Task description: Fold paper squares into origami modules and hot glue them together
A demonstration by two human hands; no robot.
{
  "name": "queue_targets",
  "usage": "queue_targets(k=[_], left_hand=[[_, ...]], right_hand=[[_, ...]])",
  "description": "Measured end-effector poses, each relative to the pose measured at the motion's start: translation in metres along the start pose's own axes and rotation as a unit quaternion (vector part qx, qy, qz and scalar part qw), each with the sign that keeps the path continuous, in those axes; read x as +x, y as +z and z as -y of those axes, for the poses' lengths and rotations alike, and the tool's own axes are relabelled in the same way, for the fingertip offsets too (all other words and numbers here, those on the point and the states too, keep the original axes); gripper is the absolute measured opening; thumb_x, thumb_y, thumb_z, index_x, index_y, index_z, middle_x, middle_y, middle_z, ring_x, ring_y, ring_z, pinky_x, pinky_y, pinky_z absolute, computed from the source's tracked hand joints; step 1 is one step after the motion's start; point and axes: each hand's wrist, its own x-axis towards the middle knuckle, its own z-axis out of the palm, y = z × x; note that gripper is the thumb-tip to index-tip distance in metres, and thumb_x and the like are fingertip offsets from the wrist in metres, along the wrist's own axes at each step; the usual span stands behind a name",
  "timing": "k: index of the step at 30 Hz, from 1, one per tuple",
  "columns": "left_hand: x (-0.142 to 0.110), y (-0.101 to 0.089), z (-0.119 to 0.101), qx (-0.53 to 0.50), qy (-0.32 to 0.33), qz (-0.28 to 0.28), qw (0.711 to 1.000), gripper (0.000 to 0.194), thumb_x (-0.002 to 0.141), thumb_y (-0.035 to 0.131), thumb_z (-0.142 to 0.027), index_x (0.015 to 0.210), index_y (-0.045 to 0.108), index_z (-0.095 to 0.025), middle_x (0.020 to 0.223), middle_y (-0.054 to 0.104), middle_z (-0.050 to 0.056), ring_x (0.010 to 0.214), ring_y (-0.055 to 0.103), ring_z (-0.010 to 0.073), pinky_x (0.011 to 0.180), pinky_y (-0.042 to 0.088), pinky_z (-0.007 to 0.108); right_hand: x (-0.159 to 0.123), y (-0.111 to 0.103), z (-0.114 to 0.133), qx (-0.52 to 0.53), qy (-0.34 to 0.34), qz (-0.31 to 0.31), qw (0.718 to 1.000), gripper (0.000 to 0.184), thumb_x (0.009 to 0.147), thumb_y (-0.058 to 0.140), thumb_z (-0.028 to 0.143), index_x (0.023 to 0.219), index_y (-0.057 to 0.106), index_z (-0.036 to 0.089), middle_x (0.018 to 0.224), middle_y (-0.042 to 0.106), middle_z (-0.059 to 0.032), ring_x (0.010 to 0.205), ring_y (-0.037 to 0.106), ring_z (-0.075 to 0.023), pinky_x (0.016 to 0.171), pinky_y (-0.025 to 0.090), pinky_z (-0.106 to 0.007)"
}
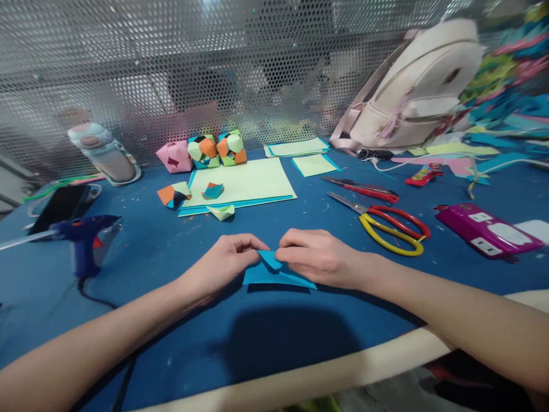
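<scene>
A sheet of blue paper (277, 276) is held just above the blue tabletop, its upper edge folded into a small pointed flap. My left hand (229, 260) pinches the upper left of the paper between thumb and fingers. At the upper right, my right hand (315, 257) has its fingers closed on the same sheet beside the flap. Beyond the hands lie a small folded green paper piece (222, 213) and a blue and orange folded piece (213, 190). An orange, black and green folded unit (174, 195) rests further left.
Pale green sheets (244, 177) lie behind the hands, near folded paper balls (203, 151). Scissors (386, 226), a cutter (364, 189) and a purple power strip (489, 229) are on the right. A glue gun (88, 237) stands left, its cord (98, 298) passing under my left arm.
</scene>
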Motion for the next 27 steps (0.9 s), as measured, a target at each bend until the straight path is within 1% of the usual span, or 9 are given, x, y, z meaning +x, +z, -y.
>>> queue_targets(k=[3, 5, 8, 12, 15, 20, 24, 27], left_hand=[[-0.001, 0.000, 0.000, -0.015, -0.008, 0.014, 1.000, 0.015, 0.065, 0.055, -0.017, 0.077, 0.064, -0.015, 0.061, 0.055, -0.003, 0.056, 0.045, 0.0089, 0.052, 0.033, 0.021], [-0.001, 0.001, -0.001, -0.028, -0.016, 0.029, 0.999, 0.017, 0.066, 0.057, -0.020, 0.081, 0.062, -0.015, 0.062, 0.054, -0.003, 0.056, 0.045, 0.0092, 0.052, 0.032, 0.021], [-0.002, 0.003, -0.002, -0.016, -0.011, 0.034, 0.999, 0.021, 0.066, 0.063, -0.025, 0.084, 0.060, -0.014, 0.069, 0.056, -0.002, 0.062, 0.048, 0.0097, 0.057, 0.035, 0.022], [-0.004, 0.005, -0.002, 0.015, -0.015, 0.031, 0.999, 0.023, 0.065, 0.065, -0.021, 0.086, 0.058, -0.015, 0.067, 0.054, -0.004, 0.059, 0.045, 0.0080, 0.054, 0.032, 0.021], [-0.004, 0.005, -0.001, 0.013, -0.019, 0.034, 0.999, 0.022, 0.065, 0.063, -0.019, 0.086, 0.057, -0.015, 0.072, 0.056, -0.003, 0.060, 0.046, 0.0076, 0.055, 0.033, 0.021], [-0.004, 0.006, -0.002, 0.025, -0.010, 0.020, 0.999, 0.018, 0.064, 0.061, -0.015, 0.081, 0.056, -0.016, 0.072, 0.057, -0.003, 0.061, 0.046, 0.0071, 0.053, 0.032, 0.019], [-0.004, 0.006, -0.002, 0.025, -0.002, 0.011, 1.000, 0.017, 0.063, 0.060, -0.014, 0.080, 0.056, -0.016, 0.069, 0.056, -0.004, 0.057, 0.045, 0.0064, 0.051, 0.031, 0.019], [-0.004, 0.006, -0.001, 0.031, 0.010, -0.001, 0.999, 0.016, 0.063, 0.059, -0.013, 0.079, 0.055, -0.016, 0.067, 0.055, -0.005, 0.055, 0.043, 0.0059, 0.049, 0.030, 0.018]], right_hand=[[0.001, -0.003, 0.003, -0.074, -0.020, 0.031, 0.997, 0.029, 0.093, 0.035, 0.012, 0.083, 0.063, 0.015, 0.078, 0.058, -0.0058, 0.066, 0.049, -0.0119, 0.060, 0.038, -0.023], [0.001, -0.004, 0.005, -0.107, -0.033, 0.041, 0.993, 0.030, 0.094, 0.034, 0.013, 0.081, 0.062, 0.016, 0.075, 0.057, -0.0049, 0.064, 0.047, -0.0123, 0.059, 0.035, -0.024], [0.002, -0.004, 0.007, -0.137, -0.048, 0.045, 0.988, 0.031, 0.095, 0.034, 0.014, 0.078, 0.061, 0.015, 0.071, 0.054, -0.0043, 0.062, 0.044, -0.0131, 0.058, 0.032, -0.026], [0.003, -0.005, 0.012, -0.151, -0.056, 0.056, 0.985, 0.031, 0.094, 0.036, 0.013, 0.075, 0.060, 0.015, 0.068, 0.051, -0.0038, 0.061, 0.042, -0.0138, 0.058, 0.031, -0.028], [0.004, -0.006, 0.014, -0.147, -0.048, 0.075, 0.985, 0.032, 0.094, 0.035, 0.013, 0.075, 0.060, 0.015, 0.070, 0.051, -0.0040, 0.062, 0.043, -0.0139, 0.059, 0.031, -0.028], [0.003, -0.006, 0.014, -0.119, -0.011, 0.098, 0.988, 0.030, 0.095, 0.036, 0.016, 0.081, 0.062, 0.015, 0.078, 0.054, -0.0056, 0.065, 0.046, -0.0139, 0.058, 0.033, -0.027], [0.004, -0.008, 0.013, -0.063, 0.014, 0.119, 0.991, 0.030, 0.093, 0.034, 0.014, 0.089, 0.063, 0.014, 0.084, 0.056, -0.0078, 0.068, 0.049, -0.0133, 0.061, 0.040, -0.025], [0.004, -0.010, 0.014, -0.020, 0.020, 0.109, 0.994, 0.027, 0.091, 0.037, 0.015, 0.093, 0.064, 0.011, 0.090, 0.056, -0.0105, 0.074, 0.053, -0.0148, 0.066, 0.045, -0.026]])
